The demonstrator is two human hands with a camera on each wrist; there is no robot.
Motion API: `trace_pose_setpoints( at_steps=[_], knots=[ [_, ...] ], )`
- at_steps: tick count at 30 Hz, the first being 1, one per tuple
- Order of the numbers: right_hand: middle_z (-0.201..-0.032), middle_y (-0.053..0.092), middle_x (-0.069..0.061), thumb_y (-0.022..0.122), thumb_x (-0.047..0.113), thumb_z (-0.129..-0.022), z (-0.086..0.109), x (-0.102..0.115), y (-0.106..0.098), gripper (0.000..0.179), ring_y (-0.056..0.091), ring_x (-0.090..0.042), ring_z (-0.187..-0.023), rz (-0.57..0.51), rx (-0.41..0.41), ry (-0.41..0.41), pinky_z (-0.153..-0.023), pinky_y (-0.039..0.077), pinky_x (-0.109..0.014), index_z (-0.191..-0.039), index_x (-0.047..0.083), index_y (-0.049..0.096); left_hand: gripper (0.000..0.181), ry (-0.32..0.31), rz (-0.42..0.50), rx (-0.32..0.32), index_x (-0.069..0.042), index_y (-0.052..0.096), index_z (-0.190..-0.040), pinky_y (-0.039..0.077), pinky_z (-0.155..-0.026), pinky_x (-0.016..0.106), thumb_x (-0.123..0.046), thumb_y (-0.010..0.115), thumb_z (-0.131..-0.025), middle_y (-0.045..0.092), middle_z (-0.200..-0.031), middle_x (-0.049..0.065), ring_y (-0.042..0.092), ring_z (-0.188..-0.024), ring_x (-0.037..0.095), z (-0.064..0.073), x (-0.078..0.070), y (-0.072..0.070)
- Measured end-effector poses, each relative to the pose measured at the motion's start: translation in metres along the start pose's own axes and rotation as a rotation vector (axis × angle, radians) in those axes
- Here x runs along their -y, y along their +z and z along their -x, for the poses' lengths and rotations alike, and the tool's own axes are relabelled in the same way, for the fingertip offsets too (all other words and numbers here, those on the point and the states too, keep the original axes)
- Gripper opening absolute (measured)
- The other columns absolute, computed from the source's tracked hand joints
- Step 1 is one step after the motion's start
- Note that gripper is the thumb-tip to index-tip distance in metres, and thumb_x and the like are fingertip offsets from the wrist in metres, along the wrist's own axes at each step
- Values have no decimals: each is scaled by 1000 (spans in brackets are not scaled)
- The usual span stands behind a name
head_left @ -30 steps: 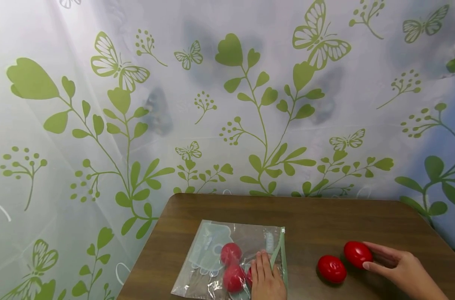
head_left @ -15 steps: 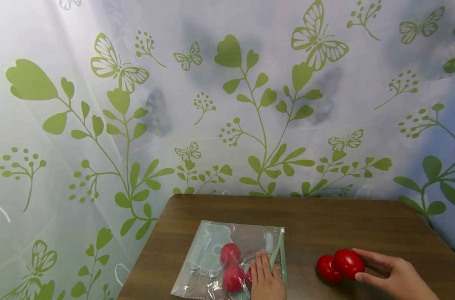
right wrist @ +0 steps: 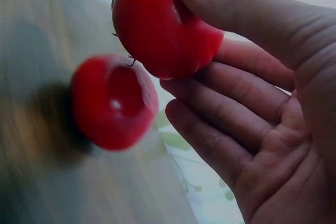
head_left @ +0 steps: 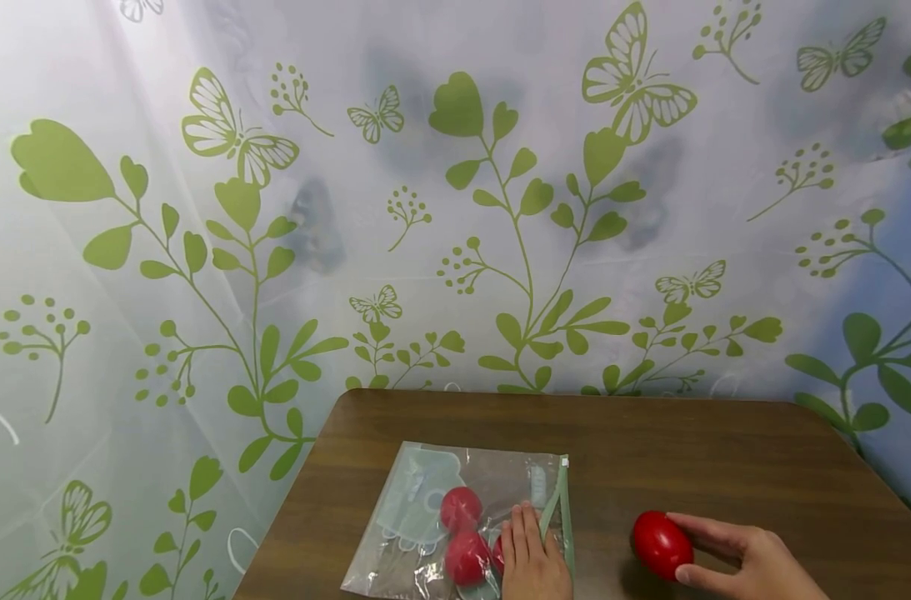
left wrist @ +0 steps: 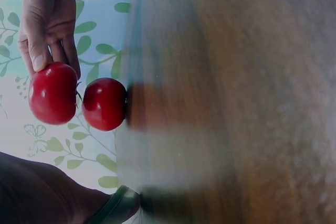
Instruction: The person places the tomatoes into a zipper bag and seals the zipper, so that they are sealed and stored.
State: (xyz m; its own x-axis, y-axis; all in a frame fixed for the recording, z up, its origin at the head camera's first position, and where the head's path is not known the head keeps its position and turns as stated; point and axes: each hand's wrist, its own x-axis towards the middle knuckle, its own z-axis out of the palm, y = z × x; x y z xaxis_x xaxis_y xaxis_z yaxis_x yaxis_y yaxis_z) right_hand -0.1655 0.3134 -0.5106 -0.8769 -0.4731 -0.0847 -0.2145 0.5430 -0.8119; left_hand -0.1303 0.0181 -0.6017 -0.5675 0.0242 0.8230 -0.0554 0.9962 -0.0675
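Note:
My right hand (head_left: 733, 558) pinches a shiny red tomato (head_left: 662, 545) between thumb and fingers. In the right wrist view this tomato (right wrist: 157, 32) is held above a second tomato (right wrist: 94, 103) that sits on the table. The left wrist view has the held tomato (left wrist: 51, 95) over the lower one (left wrist: 104, 106), very close together; touching cannot be told. From the head, the lower tomato is hidden behind the held one. My left hand (head_left: 536, 554) lies flat with straight fingers on a clear zip bag (head_left: 500, 471), near its green zip edge. Several red tomatoes (head_left: 468, 557) show inside the bag.
The brown wooden table (head_left: 605, 433) has its far edge against a pale curtain (head_left: 395, 267) printed with green leaves and butterflies. A light green printed shape (head_left: 425, 487) is on the bag's left part.
My right hand has carried its tomato leftward and nearer, from beside the other tomato to above it, covering it in the head view. The left hand has stayed on the bag.

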Motion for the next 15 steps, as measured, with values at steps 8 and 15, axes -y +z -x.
trace_pose_setpoints(
  at_steps=[8,15],
  knots=[
    [-133,72,-35,81,18,-99,-13,8,22,57,69,13,-107,-51,19,-105,-84,68,-38,-143,-12,63,70,-19,20,59,-4,80,-114,-7,-137,40,-23,13,-120,78,-129,9,74,-120,24,0,0,-2],
    [-129,75,-30,81,17,-100,-28,12,43,52,76,2,-100,-68,34,-194,-78,69,-34,-144,-7,65,68,-51,26,-3,-4,81,-113,-2,-138,36,-23,16,-121,80,-125,8,76,-117,22,-1,-2,1]
  ],
)
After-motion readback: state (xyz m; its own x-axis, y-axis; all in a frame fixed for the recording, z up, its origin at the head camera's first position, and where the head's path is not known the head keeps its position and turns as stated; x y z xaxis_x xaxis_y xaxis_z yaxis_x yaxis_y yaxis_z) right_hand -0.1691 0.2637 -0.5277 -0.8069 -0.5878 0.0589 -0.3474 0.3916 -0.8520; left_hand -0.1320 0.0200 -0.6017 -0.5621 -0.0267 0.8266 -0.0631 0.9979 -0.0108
